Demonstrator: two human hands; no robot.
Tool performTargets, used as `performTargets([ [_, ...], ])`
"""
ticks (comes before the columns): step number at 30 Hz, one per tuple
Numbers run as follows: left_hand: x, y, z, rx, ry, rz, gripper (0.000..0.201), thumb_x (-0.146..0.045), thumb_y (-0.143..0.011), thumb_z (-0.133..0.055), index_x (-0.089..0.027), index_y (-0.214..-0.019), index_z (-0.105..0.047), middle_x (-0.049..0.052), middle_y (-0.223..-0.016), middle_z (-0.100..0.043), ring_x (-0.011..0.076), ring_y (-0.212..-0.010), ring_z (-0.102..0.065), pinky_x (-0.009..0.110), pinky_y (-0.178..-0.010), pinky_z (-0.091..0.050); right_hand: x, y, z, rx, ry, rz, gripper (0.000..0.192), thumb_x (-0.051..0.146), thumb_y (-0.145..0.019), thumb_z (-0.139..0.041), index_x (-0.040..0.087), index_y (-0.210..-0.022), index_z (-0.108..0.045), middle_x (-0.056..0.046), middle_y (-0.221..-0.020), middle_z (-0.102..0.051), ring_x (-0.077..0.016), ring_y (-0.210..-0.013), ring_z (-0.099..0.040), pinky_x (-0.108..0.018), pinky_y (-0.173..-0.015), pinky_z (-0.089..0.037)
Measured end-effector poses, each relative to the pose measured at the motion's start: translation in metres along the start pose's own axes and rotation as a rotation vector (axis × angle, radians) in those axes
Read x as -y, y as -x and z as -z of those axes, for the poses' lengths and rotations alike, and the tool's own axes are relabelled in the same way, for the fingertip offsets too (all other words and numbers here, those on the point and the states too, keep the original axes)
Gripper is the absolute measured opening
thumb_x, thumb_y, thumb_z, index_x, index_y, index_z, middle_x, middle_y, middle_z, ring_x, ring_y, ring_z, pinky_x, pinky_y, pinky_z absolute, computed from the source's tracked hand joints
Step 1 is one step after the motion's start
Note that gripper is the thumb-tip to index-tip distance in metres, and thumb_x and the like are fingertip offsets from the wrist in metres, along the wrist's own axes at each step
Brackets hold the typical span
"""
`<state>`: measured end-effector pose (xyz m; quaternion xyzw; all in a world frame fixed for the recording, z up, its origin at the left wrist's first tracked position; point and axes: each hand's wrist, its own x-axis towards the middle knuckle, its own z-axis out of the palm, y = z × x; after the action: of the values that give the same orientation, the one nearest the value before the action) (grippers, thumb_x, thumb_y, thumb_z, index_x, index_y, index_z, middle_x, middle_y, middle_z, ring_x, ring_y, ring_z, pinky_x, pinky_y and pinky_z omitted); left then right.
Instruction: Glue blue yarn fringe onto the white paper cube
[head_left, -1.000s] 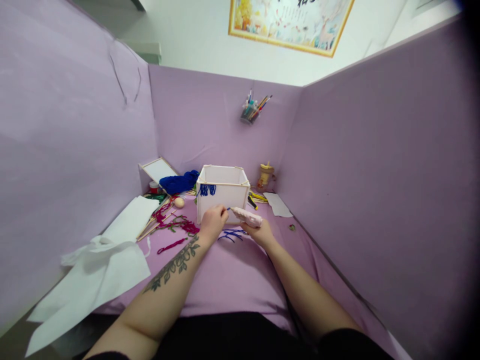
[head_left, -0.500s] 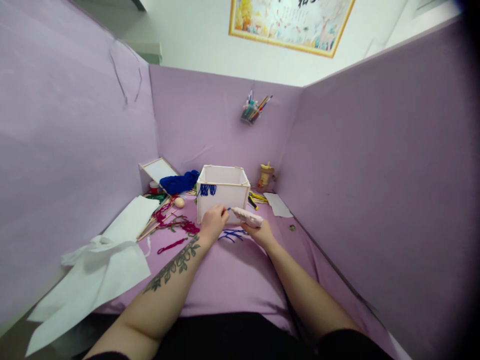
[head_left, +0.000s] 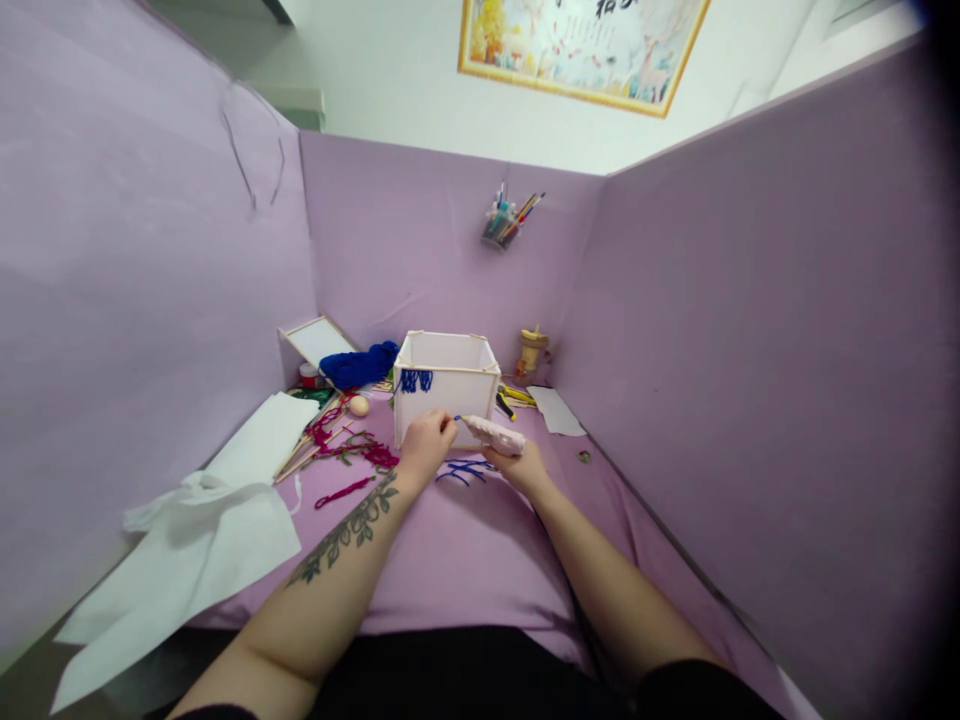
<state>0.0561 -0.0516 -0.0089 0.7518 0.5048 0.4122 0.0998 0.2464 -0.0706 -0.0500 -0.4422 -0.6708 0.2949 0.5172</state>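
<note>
Blue tassels (head_left: 415, 379) hang only at the white box's (head_left: 444, 388) far-left corner, so I judge most remain; my left hand (head_left: 424, 447) pinches a strand (head_left: 457, 418) against its near wall, right hand (head_left: 523, 463) clasps the glue gun (head_left: 493, 433), spare strands (head_left: 465, 467) just near.

No legible text — poster (head_left: 581, 45) characters unreadable

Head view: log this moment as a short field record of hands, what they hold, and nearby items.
left hand: pinches a short blue strand at the glue gun's tip
right hand: grips a pale pink glue gun
white box: open top, behind both hands, blue fringe on its front
table: loose blue strands, red yarn, white paper
</note>
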Motion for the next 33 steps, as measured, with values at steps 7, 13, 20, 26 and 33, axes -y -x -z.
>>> performTargets([
  [7,0.003,-0.003,-0.003,-0.014,0.080,0.055,0.018,-0.021,-0.084,-0.050,-0.016,-0.077,-0.066,0.003,-0.072,-0.065,0.0151,-0.070,-0.057,0.026,-0.068,-0.039,0.003,0.000,0.001,0.050,-0.057,0.055,0.049,0.024,-0.074,-0.063,0.022,-0.123,-0.067,-0.006,-0.118,-0.070,-0.0236,-0.097,-0.068,-0.038,-0.086,-0.054],
  [13,0.004,-0.004,-0.003,-0.005,0.129,0.083,0.019,-0.022,-0.083,-0.050,-0.016,-0.078,-0.067,0.002,-0.071,-0.066,0.0150,-0.070,-0.059,0.025,-0.067,-0.039,-0.001,0.001,0.000,-0.006,-0.005,-0.028,0.047,0.026,-0.071,-0.064,0.021,-0.118,-0.070,-0.003,-0.096,-0.075,-0.0197,-0.073,-0.067,-0.033,-0.068,-0.056],
  [20,0.005,-0.004,-0.005,0.050,0.142,0.059,0.024,-0.023,-0.086,-0.050,-0.016,-0.085,-0.072,0.004,-0.074,-0.069,0.0162,-0.069,-0.059,0.026,-0.070,-0.042,0.004,0.000,0.000,-0.001,-0.029,-0.002,0.049,0.026,-0.071,-0.063,0.022,-0.120,-0.069,-0.004,-0.103,-0.073,-0.0176,-0.073,-0.064,-0.030,-0.067,-0.055],
  [26,0.003,-0.004,-0.004,0.106,0.132,0.062,0.025,-0.023,-0.087,-0.049,-0.015,-0.087,-0.073,0.006,-0.080,-0.070,0.0173,-0.076,-0.060,0.026,-0.073,-0.042,0.000,-0.001,0.000,-0.135,-0.156,-0.103,0.032,0.030,-0.068,-0.069,0.018,-0.098,-0.072,0.000,-0.063,-0.065,-0.0133,-0.050,-0.052,-0.026,-0.049,-0.046],
  [33,0.006,-0.013,-0.005,-0.016,0.421,0.208,0.021,-0.029,-0.082,-0.053,-0.014,-0.078,-0.067,0.003,-0.070,-0.064,0.0140,-0.066,-0.055,0.024,-0.062,-0.040,-0.002,-0.003,0.005,-0.396,-0.401,-0.145,0.023,0.032,-0.063,-0.073,0.017,-0.078,-0.061,0.002,-0.065,-0.060,-0.0104,-0.050,-0.051,-0.027,-0.054,-0.049],
])
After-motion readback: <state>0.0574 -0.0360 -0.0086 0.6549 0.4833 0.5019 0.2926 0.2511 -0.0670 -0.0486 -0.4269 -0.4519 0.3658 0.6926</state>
